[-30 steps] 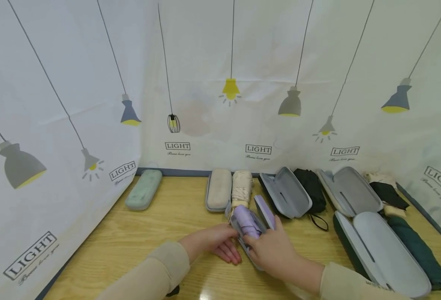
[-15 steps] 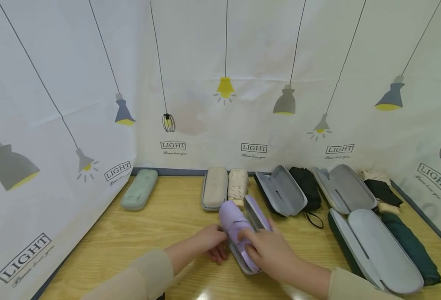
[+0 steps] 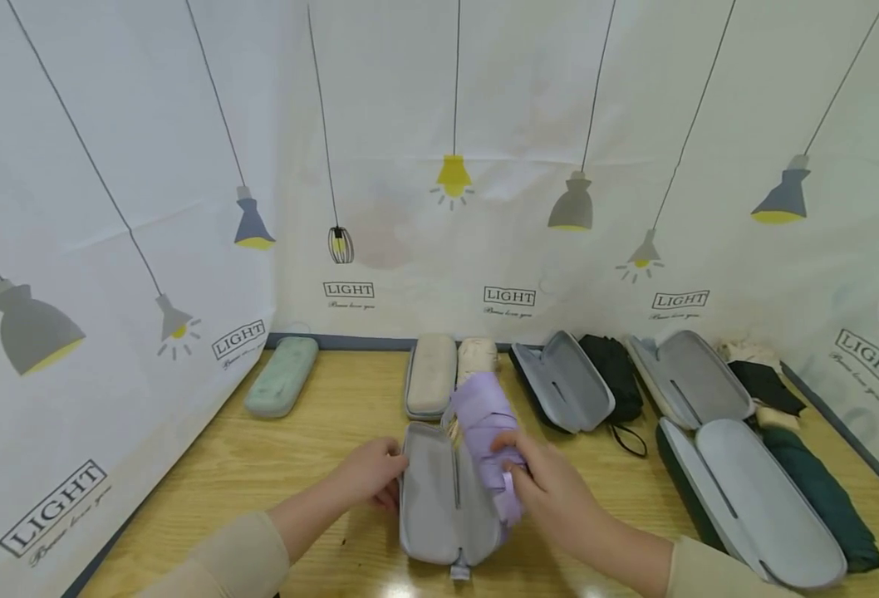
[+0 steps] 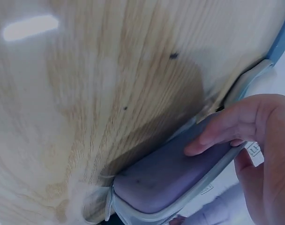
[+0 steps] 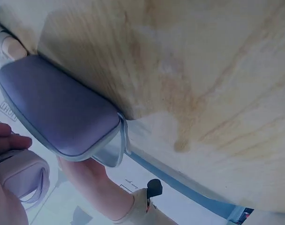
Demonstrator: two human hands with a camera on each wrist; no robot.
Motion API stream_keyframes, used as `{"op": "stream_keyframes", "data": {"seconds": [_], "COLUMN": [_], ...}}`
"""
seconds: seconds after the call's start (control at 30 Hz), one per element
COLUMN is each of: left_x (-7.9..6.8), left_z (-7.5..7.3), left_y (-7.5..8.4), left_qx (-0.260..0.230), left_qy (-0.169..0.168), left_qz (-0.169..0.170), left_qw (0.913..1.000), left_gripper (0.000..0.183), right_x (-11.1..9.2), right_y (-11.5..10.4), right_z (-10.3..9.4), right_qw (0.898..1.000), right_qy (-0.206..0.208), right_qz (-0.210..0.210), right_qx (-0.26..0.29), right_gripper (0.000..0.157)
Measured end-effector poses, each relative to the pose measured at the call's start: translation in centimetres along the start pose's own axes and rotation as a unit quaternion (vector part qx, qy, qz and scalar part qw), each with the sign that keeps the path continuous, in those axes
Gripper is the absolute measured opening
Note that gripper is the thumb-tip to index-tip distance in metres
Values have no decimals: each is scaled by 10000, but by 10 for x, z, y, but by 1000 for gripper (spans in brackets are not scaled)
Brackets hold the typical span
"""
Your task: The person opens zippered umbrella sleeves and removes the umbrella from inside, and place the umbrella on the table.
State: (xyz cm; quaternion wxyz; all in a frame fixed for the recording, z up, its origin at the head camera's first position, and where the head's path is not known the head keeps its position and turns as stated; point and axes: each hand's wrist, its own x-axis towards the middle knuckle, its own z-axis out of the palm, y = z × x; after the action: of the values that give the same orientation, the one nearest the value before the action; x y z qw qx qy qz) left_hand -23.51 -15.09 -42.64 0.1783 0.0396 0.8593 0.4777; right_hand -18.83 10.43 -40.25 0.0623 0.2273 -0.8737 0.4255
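A folded lilac umbrella (image 3: 484, 415) is gripped by my right hand (image 3: 552, 486), raised over the right half of an open zip case (image 3: 430, 507). Grey lining shows in both halves of the case, with a slit between them and a small tab at the near end. At its left rim, my left hand (image 3: 372, 472) pinches the case. Seen from the left wrist, the case's purple outer shell (image 4: 156, 180) lies under the fingers. The right wrist view shows the umbrella's end (image 5: 25, 176) beside the hand, with the purple shell (image 5: 63, 108) beyond it.
A beige closed case (image 3: 434, 378) and a cream folded umbrella (image 3: 477, 357) lie behind. Leftward is a mint case (image 3: 282, 378). On the right are open cases, one black-shelled (image 3: 567, 386) and one green-shelled (image 3: 768, 502), plus black (image 3: 610, 378) and dark green (image 3: 821, 498) umbrellas.
The lilac umbrella has come up out of the case in my right hand. The case now lies spread open, and my left hand has shifted left along with its rim.
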Motion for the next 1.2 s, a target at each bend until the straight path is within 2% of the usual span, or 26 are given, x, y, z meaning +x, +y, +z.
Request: {"op": "stream_keyframes", "data": {"seconds": [0.1,0.2,0.33,0.4,0.5,0.67,0.8,0.93,1.03,1.13,1.2], "left_x": [-7,-13,-16,-18,-20,-23,-26,-28,-29,-30,-29], "left_z": [-8,-16,-25,-29,-34,-43,-49,-53,-55,-57,-59], "left_y": [-2,-5,-10,-12,-13,-12,-12,-12,-10,-10,-12], "left_qx": [115,202,311,383,529,715,825,933,995,1047,1029], "left_qy": [115,233,401,478,595,715,750,762,782,798,802], "left_qz": [-63,-159,-280,-319,-383,-420,-472,-520,-528,-550,-565], "left_qw": [9998,9994,9983,9976,9961,9940,9926,9913,9905,9898,9898], "left_gripper": [14,14,14,14,14,12,12,11,11,12,12], "right_x": [-2,-3,-4,-6,-8,-12,-9,-3,0,4,7], "right_y": [3,8,15,19,23,25,23,24,29,31,30], "right_z": [1,3,9,12,16,17,10,1,-4,-6,-5], "right_qw": [9970,9924,9875,9861,9844,9801,9756,9692,9555,9323,9156], "right_qy": [61,-1,-425,-728,-1201,-1737,-1938,-1786,-1846,-2305,-2606], "right_qz": [663,1088,1392,1386,1216,955,758,246,-176,-537,-752], "right_qx": [394,571,600,564,421,-63,-692,-1676,-2295,-2734,-2966], "right_gripper": [24,21,19,19,21,27,28,35,58,82,91]}}
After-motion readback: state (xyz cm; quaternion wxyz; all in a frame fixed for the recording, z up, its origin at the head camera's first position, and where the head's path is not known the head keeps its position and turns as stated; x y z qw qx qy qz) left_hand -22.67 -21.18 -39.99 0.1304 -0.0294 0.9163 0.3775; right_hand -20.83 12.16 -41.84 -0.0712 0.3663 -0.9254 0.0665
